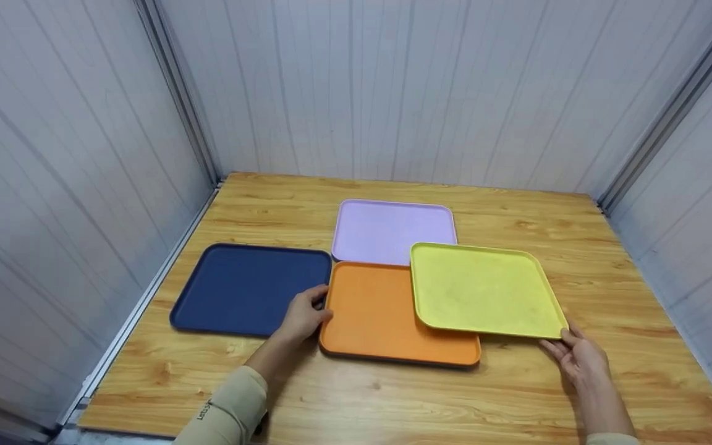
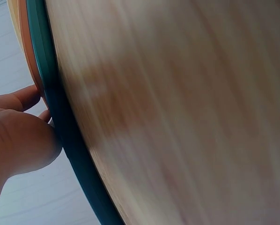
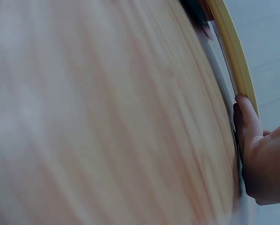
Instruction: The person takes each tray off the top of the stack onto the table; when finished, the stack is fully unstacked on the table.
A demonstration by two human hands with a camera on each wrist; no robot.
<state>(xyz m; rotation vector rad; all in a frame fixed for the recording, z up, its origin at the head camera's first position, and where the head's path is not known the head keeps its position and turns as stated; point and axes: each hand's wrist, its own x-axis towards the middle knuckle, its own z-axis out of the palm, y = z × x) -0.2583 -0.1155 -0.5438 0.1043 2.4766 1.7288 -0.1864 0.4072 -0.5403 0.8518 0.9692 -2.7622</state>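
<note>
On the wooden table, an orange tray lies in the middle, with a teal tray rim under it in the left wrist view. My left hand touches the orange tray's left edge with thumb and fingers, beside a navy tray. A yellow tray is tilted, its left part over the orange tray and its right side raised off the table. My right hand pinches its near right corner, thumb above and fingers below. Behind them lies a lilac tray, its near right corner covered by the yellow tray.
The wooden tabletop is bounded by pale panel walls at the back, left and right. Grey metal posts stand in the two back corners. Bare wood shows in front of the trays and along the right side.
</note>
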